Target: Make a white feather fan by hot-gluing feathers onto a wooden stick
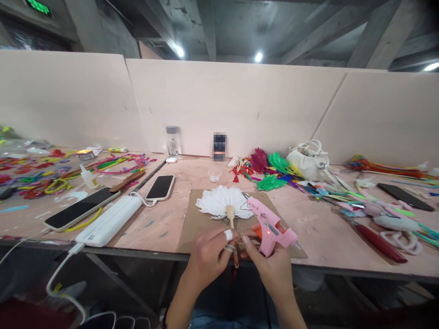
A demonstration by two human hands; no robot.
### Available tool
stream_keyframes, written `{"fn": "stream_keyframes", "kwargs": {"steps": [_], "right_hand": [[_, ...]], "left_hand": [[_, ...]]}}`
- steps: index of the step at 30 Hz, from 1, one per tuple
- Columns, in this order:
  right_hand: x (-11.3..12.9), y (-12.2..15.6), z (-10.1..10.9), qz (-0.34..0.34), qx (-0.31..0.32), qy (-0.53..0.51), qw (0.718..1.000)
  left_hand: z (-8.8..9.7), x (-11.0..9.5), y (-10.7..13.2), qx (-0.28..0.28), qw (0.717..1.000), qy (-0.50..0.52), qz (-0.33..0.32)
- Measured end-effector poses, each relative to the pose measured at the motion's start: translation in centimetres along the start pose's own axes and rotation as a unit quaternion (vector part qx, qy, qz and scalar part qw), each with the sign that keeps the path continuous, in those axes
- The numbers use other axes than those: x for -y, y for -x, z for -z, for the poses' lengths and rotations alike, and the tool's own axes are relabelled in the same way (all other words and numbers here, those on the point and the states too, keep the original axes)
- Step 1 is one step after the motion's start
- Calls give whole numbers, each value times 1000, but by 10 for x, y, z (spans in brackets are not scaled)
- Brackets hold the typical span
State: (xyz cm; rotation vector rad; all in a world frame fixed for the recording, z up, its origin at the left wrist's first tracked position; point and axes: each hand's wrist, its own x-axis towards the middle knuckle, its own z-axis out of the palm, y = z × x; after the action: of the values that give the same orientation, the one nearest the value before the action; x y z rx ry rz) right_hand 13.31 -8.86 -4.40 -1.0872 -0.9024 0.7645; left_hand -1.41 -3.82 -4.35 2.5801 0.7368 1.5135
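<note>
A white feathery fan with a wooden handle lies over a brown cardboard sheet. My left hand is closed around the lower part of the handle, and a white band wraps one finger. My right hand is closed too, its thumb and fingertips pinched together beside the handle. What sits in that pinch is hidden. Right behind it is a pink glue gun with an orange trigger, nozzle toward the fan. A small red bit shows below the handle's end.
Left are a white power bank, phones and a glue bottle. A small clear cup stands behind the cardboard. Coloured feathers, a white handbag and a red-handled tool lie right. A pale partition backs the table.
</note>
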Motion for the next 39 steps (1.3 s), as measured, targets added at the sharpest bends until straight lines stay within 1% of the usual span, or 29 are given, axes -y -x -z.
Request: {"fn": "stream_keyframes", "kwargs": {"steps": [6, 11, 13, 18, 20, 23, 25, 28, 34, 39], "right_hand": [[-1, -4, 2, -14, 4, 14, 1000], [-1, -7, 2, -21, 16, 25, 999], [-3, -7, 1, -15, 10, 36, 999], [-6, -7, 0, 27, -9, 76, 997], [-5, -6, 0, 30, -5, 72, 997], [-2, -5, 1, 17, 9, 39, 999], [0, -4, 3, 3, 18, 11, 1000], [1, -4, 4, -8, 29, -5, 1000], [2, -4, 3, -26, 11, 10, 1000], [-1, -5, 1, 2, 6, 40, 999]], "left_hand": [[-1, 2, 0, 12, 1000, 9, -21], [-2, 1, -4, 4, 999, 4, -44], [-2, -1, -5, 2, 999, 1, -45], [-5, -2, -2, 11, 999, -19, -46], [-6, -3, 0, 9, 998, -34, -42], [-6, -4, 1, 6, 998, -54, -22], [-6, -3, 2, 3, 998, -54, -14], [-6, -1, 3, -4, 999, -49, -17], [-6, 3, 3, -2, 999, -33, -32], [-5, 2, 3, 4, 999, -23, -32]]}}
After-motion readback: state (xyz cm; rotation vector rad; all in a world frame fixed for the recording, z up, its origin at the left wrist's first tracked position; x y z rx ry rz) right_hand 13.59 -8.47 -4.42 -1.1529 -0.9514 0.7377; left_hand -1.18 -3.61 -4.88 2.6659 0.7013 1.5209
